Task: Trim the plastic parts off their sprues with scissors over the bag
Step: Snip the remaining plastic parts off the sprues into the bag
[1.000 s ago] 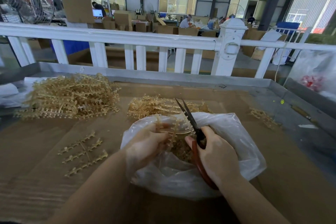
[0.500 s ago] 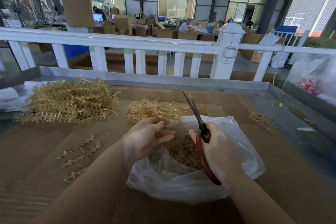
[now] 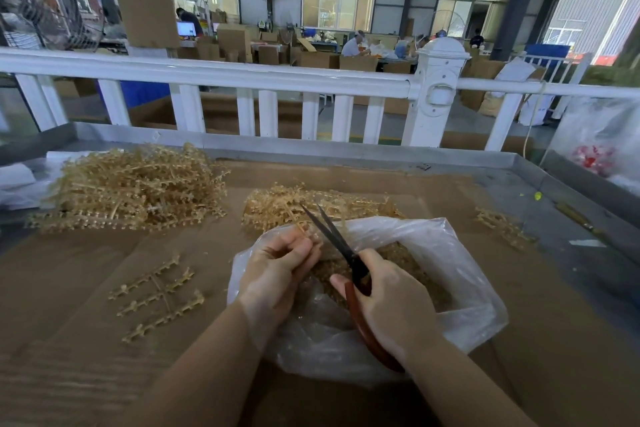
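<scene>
Behind a white railing (image 3: 207, 71) the workshop floor stretches off, and up front a brown cardboard-lined table (image 3: 69, 288) carries the work. Left hand (image 3: 277, 270) has its fingers curled, pinching a thin tan sprue (image 3: 304, 227) right over the mouth of the clear plastic bag (image 3: 460, 288). Right hand (image 3: 391, 302) is wrapped round the red handles of the scissors (image 3: 332, 232), blades parted in a narrow V and closing in on the sprue just above the left fingertips.

This piece looks feather-light and springy, thin moulded plastic that will flex and probably snap rather than bend for good, so a pinch close to the cut line seems the smart hold; grab further back and it would likely whip away from the blades. Cut parts should simply drop; a tan heap of cut parts (image 3: 415, 270) already sits in the bag. That bag is soft and slack, offering no support.

Waiting: a big pile of sprues (image 3: 131, 187) at far left, a smaller pile (image 3: 277, 204) just behind the bag, and a few loose sprues (image 3: 159, 298) lying left of the forearm.
</scene>
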`<state>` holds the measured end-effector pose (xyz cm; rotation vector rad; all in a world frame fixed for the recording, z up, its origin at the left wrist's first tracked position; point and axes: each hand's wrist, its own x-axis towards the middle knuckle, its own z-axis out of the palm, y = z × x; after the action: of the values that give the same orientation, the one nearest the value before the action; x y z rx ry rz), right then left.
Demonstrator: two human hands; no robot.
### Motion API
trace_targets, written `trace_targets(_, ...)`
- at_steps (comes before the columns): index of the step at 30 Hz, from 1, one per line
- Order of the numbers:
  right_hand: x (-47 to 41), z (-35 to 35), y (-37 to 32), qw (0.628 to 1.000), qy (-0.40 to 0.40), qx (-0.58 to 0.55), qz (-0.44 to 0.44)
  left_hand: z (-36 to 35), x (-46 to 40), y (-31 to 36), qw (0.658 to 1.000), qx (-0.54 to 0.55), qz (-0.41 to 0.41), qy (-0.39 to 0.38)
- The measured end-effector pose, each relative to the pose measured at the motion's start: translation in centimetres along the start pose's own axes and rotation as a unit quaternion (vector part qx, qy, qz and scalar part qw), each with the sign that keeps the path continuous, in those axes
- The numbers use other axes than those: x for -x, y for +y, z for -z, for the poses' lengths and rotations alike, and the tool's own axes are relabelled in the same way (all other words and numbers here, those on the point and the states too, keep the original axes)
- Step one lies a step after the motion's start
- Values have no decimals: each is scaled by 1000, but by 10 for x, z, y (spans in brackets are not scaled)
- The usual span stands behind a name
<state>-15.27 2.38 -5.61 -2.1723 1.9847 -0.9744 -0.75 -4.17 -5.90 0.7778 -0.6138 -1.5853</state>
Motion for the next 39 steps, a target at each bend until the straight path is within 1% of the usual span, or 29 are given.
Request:
trace_targets(2,1,-1,0,1000,5,6,4,1,-1,-1,1000,18,1,-1)
trace_targets(6,3,-2,0,999,29,0,12,6,0,3,996,72,4,-42)
trace_targets(9,2,-1,1,999,36,-2,9,3,0,1,999,29,8,-27)
trace_targets(12,2,-3,1,1000,14,7,14,0,-1,0,1000,8,4,-12)
trace_targets(15,3,-3,1,999,-2,26,26,2,-1,0,1000,6,-1,-22)
trace_targets(21,5,0,3,998,-20,35,46,1,-3,-3,1000,-2,-22,-16)
trace_targets(28,6,-3,2,998,-14,57,34,1,-3,-4,999,-7,-33,-12)
trace_targets(36,6,-3,4,998,-24,53,37,-4,0,-5,999,-9,-48,19)
trace_targets(39,6,-4,3,998,-25,49,31,-2,1,-5,999,-22,-46,6)
